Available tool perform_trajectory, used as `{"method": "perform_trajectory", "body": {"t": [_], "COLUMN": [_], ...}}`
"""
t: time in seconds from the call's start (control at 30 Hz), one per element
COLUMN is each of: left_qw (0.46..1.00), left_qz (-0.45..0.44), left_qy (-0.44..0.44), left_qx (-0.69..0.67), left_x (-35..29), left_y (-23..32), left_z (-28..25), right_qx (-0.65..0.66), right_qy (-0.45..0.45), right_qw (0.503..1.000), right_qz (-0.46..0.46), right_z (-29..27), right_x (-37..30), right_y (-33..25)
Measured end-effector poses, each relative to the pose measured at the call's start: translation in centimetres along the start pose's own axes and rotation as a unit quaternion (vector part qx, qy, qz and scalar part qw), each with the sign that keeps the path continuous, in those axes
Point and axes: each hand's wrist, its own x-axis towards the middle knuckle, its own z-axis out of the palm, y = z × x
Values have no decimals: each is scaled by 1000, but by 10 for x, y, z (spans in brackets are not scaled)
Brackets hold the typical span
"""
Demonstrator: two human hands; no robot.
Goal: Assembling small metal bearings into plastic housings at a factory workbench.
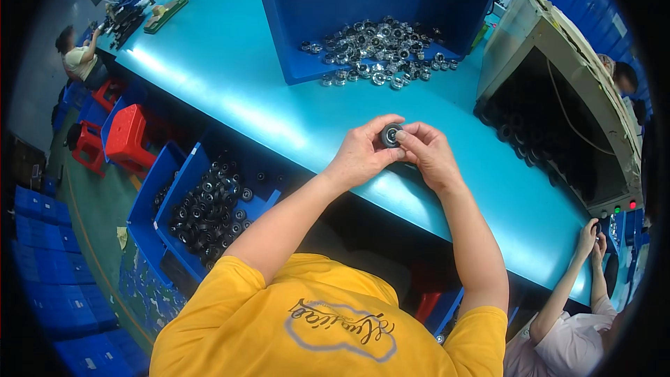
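A small black wheel (390, 135) with a light-coloured hub is held up between my two hands, over the near edge of the teal worktable (230, 108). My left hand (363, 152) grips the wheel from its left side, fingers curled round the rim. With thumb and fingers closed on the hub side, my right hand (427, 151) holds the same wheel from the right. Beyond my hands, a large blue bin (279, 35) lies tipped toward me. Many clear and silvery hub pieces (380, 45) spill from it onto the tabletop.
At my left below the table, a blue crate (167, 220) holds black wheels (209, 213). To the right stands a beige machine housing (537, 28) with dark wheels inside. A co-worker's hands (592, 241) work at the far right edge. Red stools (129, 136) stand left.
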Motion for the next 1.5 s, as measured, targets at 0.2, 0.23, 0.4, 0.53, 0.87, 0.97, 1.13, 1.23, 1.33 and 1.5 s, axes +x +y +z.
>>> {"method": "perform_trajectory", "body": {"t": [0.2,0.23,0.4,0.53,0.87,0.97,1.13,1.23,1.33,1.5], "left_qw": [995,990,981,995,999,997,998,999,999,998], "left_qz": [36,44,99,89,17,8,13,-1,16,45], "left_qy": [20,22,44,13,5,-24,-19,-18,-2,21], "left_qx": [94,132,162,-44,-37,-76,-58,-49,-33,-39], "left_x": [-3,-3,-4,-2,1,-2,-2,-3,-4,-4], "left_y": [1,3,1,-6,-2,4,2,5,3,3], "left_z": [5,6,8,4,-2,-3,-3,-3,-1,5], "right_qx": [-61,-65,-28,59,-24,-13,-6,-11,-16,-110], "right_qy": [39,41,14,-40,8,23,16,16,14,78], "right_qw": [997,996,999,997,998,999,1000,999,999,988], "right_qz": [-38,-41,-31,11,-50,-42,-24,-31,-40,-79], "right_z": [7,6,-1,-4,3,1,-1,1,2,-3], "right_x": [-5,-5,-2,0,1,1,1,-1,-2,0], "right_y": [-3,-2,4,-1,5,4,2,1,1,-1]}}
